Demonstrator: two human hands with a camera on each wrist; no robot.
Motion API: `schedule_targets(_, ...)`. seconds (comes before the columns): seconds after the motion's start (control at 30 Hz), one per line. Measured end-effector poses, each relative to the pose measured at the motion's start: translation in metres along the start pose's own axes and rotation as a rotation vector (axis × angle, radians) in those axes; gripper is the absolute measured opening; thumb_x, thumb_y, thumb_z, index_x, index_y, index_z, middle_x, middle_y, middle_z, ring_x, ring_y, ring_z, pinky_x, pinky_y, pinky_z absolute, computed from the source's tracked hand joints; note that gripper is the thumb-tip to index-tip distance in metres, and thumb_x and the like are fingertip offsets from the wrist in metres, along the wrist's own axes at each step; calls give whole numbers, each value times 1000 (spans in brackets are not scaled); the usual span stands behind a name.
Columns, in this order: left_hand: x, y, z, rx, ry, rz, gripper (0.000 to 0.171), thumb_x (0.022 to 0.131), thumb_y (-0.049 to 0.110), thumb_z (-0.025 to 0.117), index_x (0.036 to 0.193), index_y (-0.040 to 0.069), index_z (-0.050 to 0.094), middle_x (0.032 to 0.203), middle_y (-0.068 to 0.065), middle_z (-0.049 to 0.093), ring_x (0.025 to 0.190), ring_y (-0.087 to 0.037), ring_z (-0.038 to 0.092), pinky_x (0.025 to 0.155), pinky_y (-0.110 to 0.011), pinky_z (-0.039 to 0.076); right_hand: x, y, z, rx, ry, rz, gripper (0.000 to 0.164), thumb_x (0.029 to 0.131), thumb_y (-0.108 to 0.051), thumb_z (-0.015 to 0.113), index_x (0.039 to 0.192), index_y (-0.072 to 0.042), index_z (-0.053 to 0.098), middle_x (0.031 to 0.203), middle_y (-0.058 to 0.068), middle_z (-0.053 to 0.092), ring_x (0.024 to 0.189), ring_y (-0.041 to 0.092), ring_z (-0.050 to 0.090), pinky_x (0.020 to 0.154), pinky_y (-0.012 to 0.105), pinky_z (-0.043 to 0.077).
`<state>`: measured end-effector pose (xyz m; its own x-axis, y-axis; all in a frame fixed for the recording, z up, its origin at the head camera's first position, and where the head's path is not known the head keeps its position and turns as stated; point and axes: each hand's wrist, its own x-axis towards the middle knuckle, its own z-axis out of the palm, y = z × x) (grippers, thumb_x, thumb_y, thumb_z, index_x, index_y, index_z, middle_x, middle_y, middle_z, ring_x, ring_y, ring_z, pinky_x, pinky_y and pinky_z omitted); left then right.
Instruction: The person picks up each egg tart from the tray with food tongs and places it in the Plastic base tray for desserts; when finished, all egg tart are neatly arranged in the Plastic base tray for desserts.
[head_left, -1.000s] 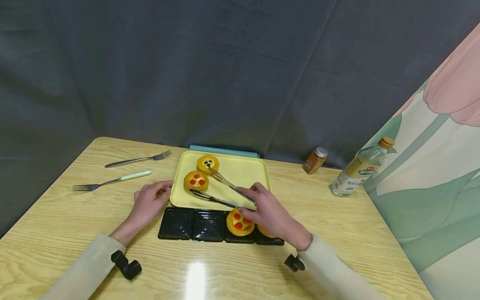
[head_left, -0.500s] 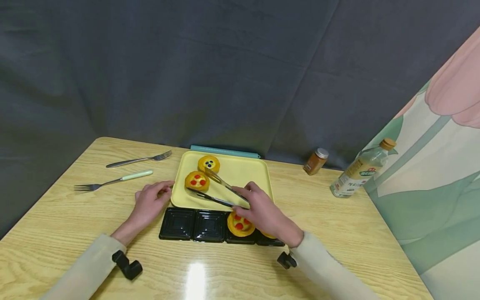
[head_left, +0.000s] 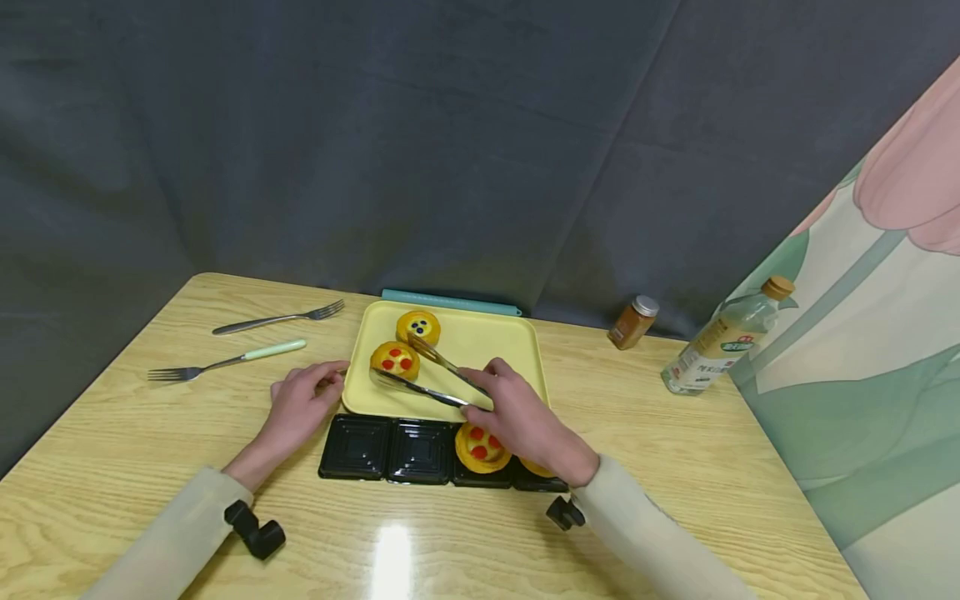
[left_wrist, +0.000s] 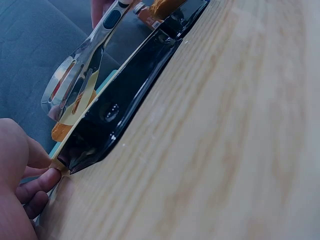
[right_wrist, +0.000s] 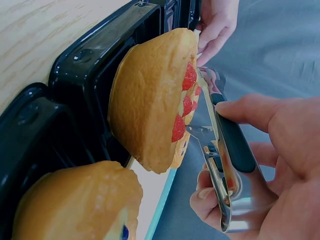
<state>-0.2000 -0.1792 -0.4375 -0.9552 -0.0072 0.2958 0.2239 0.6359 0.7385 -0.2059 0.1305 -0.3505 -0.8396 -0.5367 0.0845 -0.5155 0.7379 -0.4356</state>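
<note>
In the head view my right hand (head_left: 513, 414) grips metal tongs (right_wrist: 235, 145) by their dark-padded handles. Their arms are spread, reaching left over the pale yellow tray (head_left: 487, 342). One tip is at the near side of a tart with red berries (head_left: 395, 361). The other lies between it and a tart with blue berries (head_left: 417, 327) behind. My left hand (head_left: 303, 402) pinches the tray's left rim, as the left wrist view shows, thumb and fingers at the edge. Below my right hand, another red-berry tart (head_left: 480, 450) sits in the black four-part container (head_left: 354, 447).
A further tart (right_wrist: 75, 210) fills the container's right end, partly hidden by my right hand. Two forks lie left, one all-metal (head_left: 277, 321), one green-handled (head_left: 225, 361). A teal bar (head_left: 450, 302) lies behind the tray. A spice jar (head_left: 632, 322) and a bottle (head_left: 720, 342) stand right.
My right hand and the tongs have moved left, and the tong tips have come up along both sides of the red-berry tart on the tray. My left hand has stayed at the tray's rim.
</note>
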Motion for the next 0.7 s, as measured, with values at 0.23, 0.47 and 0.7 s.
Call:
schedule_targets(0.23, 0, 0, 0, -3, 4, 9, 33, 100, 9, 57, 131, -2, 64, 105, -12, 69, 102, -33, 53, 86, -51, 22, 1, -1, 1, 2, -6, -4, 52, 95, -19, 74, 144, -11, 58, 110, 15, 56, 82, 18, 51, 66, 28, 48)
schedule_targets(0.47, 1, 1, -2, 3, -7, 0, 33, 101, 9, 56, 132, -2, 64, 106, -11, 70, 105, -34, 53, 85, -51, 23, 1, -2, 1, 2, -1, -20, 51, 95, -16, 73, 143, -8, 58, 107, 15, 56, 82, 19, 51, 66, 28, 47)
schedule_targets(0.7, 0, 2, -2, 9, -14, 1, 33, 102, 10, 56, 132, -2, 64, 107, -12, 69, 105, -34, 53, 84, -51, 23, -1, -2, 1, 5, 11, -28, 50, 95, -16, 73, 142, -8, 59, 107, 14, 57, 81, 18, 51, 65, 28, 47)
